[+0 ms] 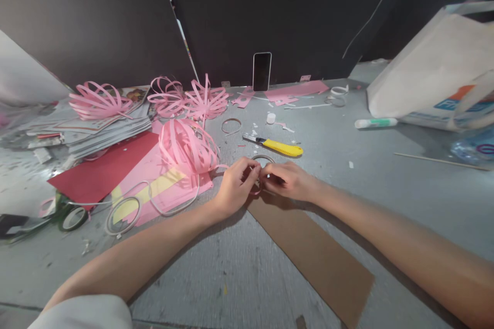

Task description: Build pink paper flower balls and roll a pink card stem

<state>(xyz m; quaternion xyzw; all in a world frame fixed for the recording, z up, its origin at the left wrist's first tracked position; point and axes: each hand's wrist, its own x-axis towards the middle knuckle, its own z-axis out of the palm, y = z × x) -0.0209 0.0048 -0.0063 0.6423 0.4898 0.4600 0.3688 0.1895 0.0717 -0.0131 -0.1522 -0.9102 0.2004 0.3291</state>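
My left hand (237,185) and my right hand (291,180) meet at the middle of the table, fingertips pinched together. Between them is a thin, ring-like piece with a pink edge, mostly covered by my fingers. A greyish ring (263,157) curves out just beyond the fingertips; whether it is the same piece I cannot tell. Under my hands lies the end of a long brown cardboard strip (316,257). Just past them rests a yellow utility knife (281,147), its blade end pointing left. A pink paper-strip ball (187,146) sits left of my left hand.
More looped pink paper strips (206,100) stand at the back left, near stacked papers (111,136). A red sheet (104,167), tape rolls (73,217) and a wire coil (123,216) lie left. A phone (262,72) leans upright at the back. A white bag (424,72) and glue stick (376,123) are right.
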